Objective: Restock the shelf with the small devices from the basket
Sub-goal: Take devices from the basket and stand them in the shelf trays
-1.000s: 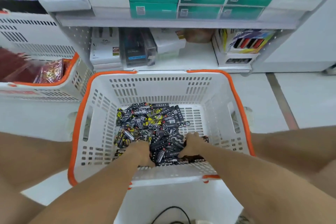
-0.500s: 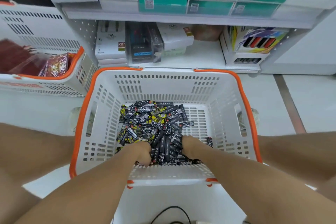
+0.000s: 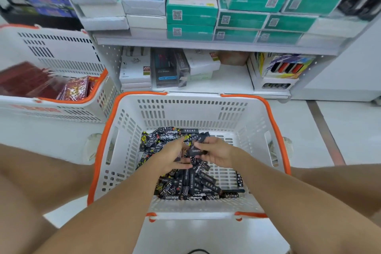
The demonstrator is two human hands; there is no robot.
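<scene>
A white basket with an orange rim [image 3: 206,107] stands on the floor between my knees. Its bottom holds a heap of several small black devices [image 3: 191,185] with white and yellow print. Both hands hover just above the heap, near its far side. My right hand [image 3: 216,153] grips a few black devices, one lying across its fingers. My left hand [image 3: 171,155] meets it from the left, fingers curled around more devices. The low white shelf [image 3: 228,80] lies directly behind the basket.
A second white basket [image 3: 61,107] with red packets sits at the left. The low shelf carries white and dark boxes [image 3: 165,68] and a display box of lighters [image 3: 282,68]. Green boxes [image 3: 237,18] fill the shelf above. A black cable [image 3: 198,251] lies near me.
Both hands rose from the near end of the heap and moved farther in, now holding devices together. The camera tilted up, so more of the upper shelf shows.
</scene>
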